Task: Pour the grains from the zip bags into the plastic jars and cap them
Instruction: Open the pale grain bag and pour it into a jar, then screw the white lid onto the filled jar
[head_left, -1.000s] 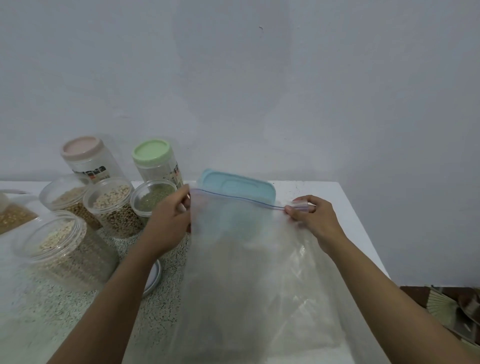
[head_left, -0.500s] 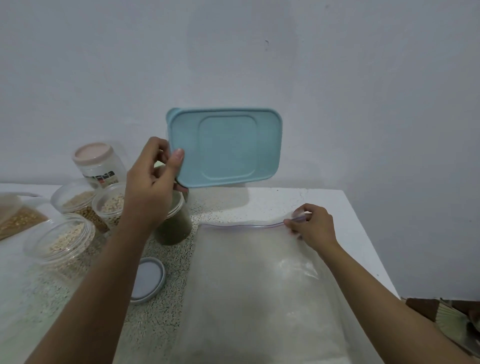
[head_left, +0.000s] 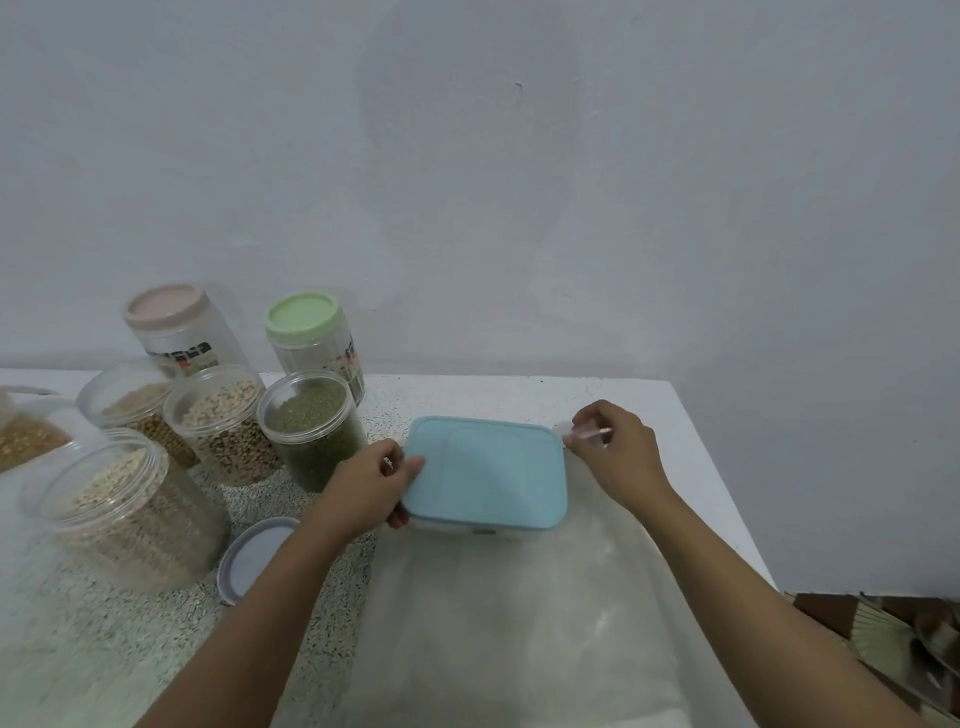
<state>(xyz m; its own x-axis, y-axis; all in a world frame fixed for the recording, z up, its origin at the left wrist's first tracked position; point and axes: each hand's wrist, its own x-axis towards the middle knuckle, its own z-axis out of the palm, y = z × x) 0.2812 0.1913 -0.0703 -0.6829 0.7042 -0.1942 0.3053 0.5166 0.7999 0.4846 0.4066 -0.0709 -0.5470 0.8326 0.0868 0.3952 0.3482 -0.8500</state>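
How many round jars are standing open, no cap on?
4, all left of the blue-lidded box: green-bean jar, pale-bean jar, tan-grain jar behind it, large front jar. More may hide off-frame left.

Plain pale grey wall (head_left: 519, 208), softly and evenly lit. Against it, white table (head_left: 493, 397) with speckled top. Low right, brown patterned patch (head_left: 883, 634), too unclear to name.

Below the blue lid (head_left: 485, 473) the zip bag (head_left: 519, 623) runs off the bottom edge, and left of the lid my forearm (head_left: 296, 577) hides part of the grey cap (head_left: 249, 556).
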